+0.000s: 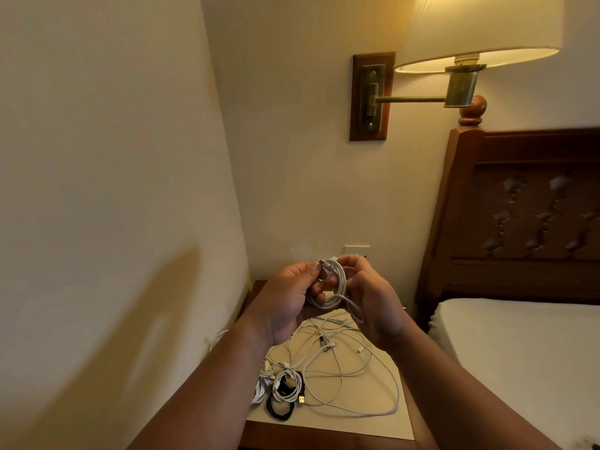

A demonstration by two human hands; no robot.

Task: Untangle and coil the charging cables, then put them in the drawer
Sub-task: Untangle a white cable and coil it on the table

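Observation:
Both hands hold one white charging cable [337, 289], wound into a small coil, in the air above the nightstand [383, 420]. My left hand [287, 298] grips the coil's left side, its plug end sticking up by the thumb. My right hand [373, 297] curls round the coil's right side. Below on the nightstand top lies a loose tangle of white cables [344, 368]. At its front left sit small coiled white cables [282, 384] and a coiled black cable [281, 409]. No drawer front is visible.
The nightstand stands in a corner, with a wall close on the left and a bed [519, 352] with a wooden headboard [526, 216] on the right. A lit wall lamp [477, 30] on a swing arm hangs overhead. A wall socket [356, 251] sits behind my hands.

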